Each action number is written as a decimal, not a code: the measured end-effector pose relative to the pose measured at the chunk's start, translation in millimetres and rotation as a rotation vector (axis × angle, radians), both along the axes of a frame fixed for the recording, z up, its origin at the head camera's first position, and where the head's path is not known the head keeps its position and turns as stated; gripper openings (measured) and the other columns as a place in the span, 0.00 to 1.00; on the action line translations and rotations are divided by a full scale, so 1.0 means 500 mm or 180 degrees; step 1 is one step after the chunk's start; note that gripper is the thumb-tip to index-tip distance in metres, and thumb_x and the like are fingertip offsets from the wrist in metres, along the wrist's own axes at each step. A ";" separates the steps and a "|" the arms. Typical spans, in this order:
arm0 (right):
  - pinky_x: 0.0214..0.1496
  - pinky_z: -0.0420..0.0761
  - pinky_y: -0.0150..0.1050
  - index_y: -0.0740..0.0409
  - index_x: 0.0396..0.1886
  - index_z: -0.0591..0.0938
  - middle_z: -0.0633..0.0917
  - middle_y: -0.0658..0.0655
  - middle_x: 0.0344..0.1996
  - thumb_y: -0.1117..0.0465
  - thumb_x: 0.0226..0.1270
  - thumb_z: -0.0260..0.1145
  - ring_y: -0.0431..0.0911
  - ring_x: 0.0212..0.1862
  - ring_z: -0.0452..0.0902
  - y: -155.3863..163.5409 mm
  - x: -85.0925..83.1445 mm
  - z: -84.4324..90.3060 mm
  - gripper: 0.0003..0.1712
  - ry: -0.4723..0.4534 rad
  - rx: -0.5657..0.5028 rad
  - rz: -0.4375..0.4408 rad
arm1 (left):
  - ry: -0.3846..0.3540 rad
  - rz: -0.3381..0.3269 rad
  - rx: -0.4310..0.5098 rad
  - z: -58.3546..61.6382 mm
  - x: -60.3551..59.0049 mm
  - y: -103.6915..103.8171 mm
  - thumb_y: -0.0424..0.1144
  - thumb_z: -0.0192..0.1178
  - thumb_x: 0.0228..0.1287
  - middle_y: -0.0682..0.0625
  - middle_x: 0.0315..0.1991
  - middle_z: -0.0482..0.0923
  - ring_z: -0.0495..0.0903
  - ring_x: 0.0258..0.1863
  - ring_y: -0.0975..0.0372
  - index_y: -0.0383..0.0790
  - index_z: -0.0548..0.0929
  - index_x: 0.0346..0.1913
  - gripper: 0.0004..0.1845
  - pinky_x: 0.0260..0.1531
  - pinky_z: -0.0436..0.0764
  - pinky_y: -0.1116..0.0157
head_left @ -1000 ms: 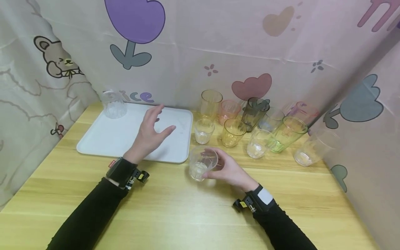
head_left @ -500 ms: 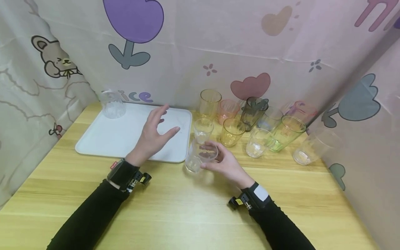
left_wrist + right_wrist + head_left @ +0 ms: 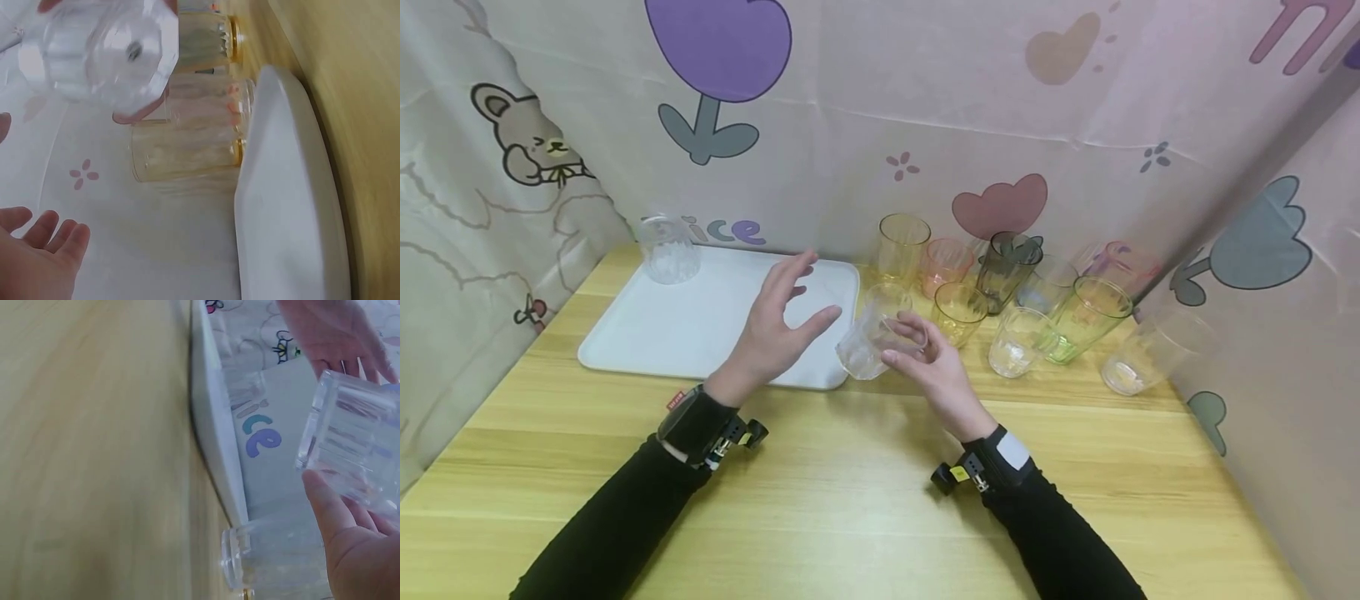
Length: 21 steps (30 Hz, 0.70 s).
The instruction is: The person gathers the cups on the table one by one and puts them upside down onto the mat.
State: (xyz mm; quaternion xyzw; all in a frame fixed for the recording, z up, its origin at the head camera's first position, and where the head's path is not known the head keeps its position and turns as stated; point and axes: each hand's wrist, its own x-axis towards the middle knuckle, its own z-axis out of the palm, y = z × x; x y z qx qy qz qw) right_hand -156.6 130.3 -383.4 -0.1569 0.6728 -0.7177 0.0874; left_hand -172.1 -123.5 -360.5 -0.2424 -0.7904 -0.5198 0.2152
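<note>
A clear, faceted drinking glass [image 3: 863,348] is in my right hand [image 3: 942,367], gripped between thumb and fingers. It is lifted off the table and tilted, its base toward the tray's right edge. The right wrist view shows the same glass [image 3: 350,431] with the thumb along its side. My left hand [image 3: 775,329] hovers over the white tray [image 3: 700,350], fingers apart and thumb spread, holding nothing. Another clear glass [image 3: 670,254] stands at the tray's back left corner.
Right of the tray stand several glasses: a tall amber one [image 3: 902,246], a short amber one [image 3: 958,317], a dark grey one [image 3: 1007,275], a green one [image 3: 1086,321] and clear ones, including one [image 3: 1150,354] at far right. A printed curtain [image 3: 842,167] hangs behind.
My right hand has raised the clear glass from near the table and moved it up toward the tray, tilting it. My left hand has shifted slightly to the right.
</note>
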 end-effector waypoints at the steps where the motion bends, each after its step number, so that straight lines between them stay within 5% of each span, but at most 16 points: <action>1: 0.65 0.80 0.43 0.64 0.77 0.63 0.74 0.63 0.71 0.67 0.70 0.68 0.57 0.66 0.76 -0.003 -0.001 0.002 0.39 -0.0020 -0.0075 -0.0009 | 0.0010 -0.0017 -0.0002 0.000 0.001 0.002 0.33 0.69 0.66 0.38 0.74 0.64 0.66 0.72 0.49 0.35 0.61 0.80 0.42 0.69 0.71 0.48; 12: 0.68 0.78 0.44 0.65 0.75 0.62 0.73 0.63 0.70 0.57 0.73 0.68 0.54 0.69 0.74 -0.045 -0.017 0.019 0.39 -0.0315 -0.0893 -0.0051 | 0.0007 -0.0131 -0.0034 0.007 0.012 0.016 0.37 0.70 0.65 0.41 0.75 0.64 0.66 0.73 0.50 0.37 0.59 0.81 0.45 0.68 0.73 0.49; 18: 0.66 0.80 0.45 0.55 0.55 0.75 0.82 0.58 0.57 0.47 0.69 0.73 0.48 0.56 0.83 -0.077 -0.028 0.025 0.26 -0.0328 -0.1344 0.0029 | 0.0043 -0.0141 -0.0001 0.006 0.015 0.022 0.35 0.75 0.61 0.40 0.75 0.64 0.66 0.73 0.50 0.37 0.57 0.81 0.50 0.68 0.74 0.50; 21: 0.64 0.81 0.44 0.51 0.54 0.76 0.83 0.56 0.56 0.42 0.63 0.76 0.47 0.54 0.84 -0.091 -0.029 0.030 0.29 -0.0365 -0.1531 0.0086 | 0.0100 -0.0137 0.0041 0.003 0.014 0.024 0.33 0.77 0.57 0.39 0.74 0.65 0.67 0.72 0.48 0.35 0.58 0.80 0.51 0.67 0.75 0.51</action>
